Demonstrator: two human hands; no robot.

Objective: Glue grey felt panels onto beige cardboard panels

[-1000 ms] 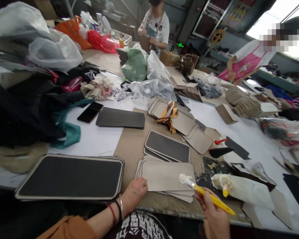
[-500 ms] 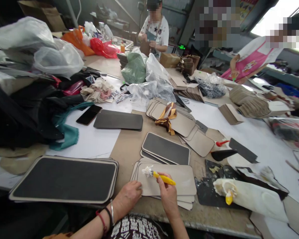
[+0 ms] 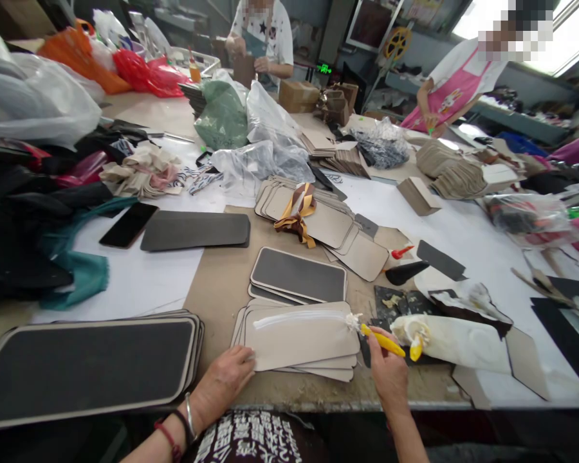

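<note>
Between the loosely curled left hand [image 3: 228, 374] and right hand [image 3: 387, 370] gripping a brush [image 3: 386, 341] lies a panel [image 3: 299, 341].

Workshop, def., hand-work prod. by the look! Big worktable [image 3: 444, 238] w/ cut panels [image 3: 299, 341] stacked at 6 o'clock, more flat pcs [image 3: 448, 170] piled btwn 2 and 3. Yellow-handled brush [image 3: 385, 341] w/ white paste [image 3: 352, 321] btwn 4 and 5. Co-worker [image 3: 276, 35] nr 12 w/ a brown pc [image 3: 244, 71], second person [image 3: 487, 67] in pink apron [image 3: 456, 90] at 2. Plastic bags [image 3: 149, 72] heaped btwn 10 and 11.
</note>
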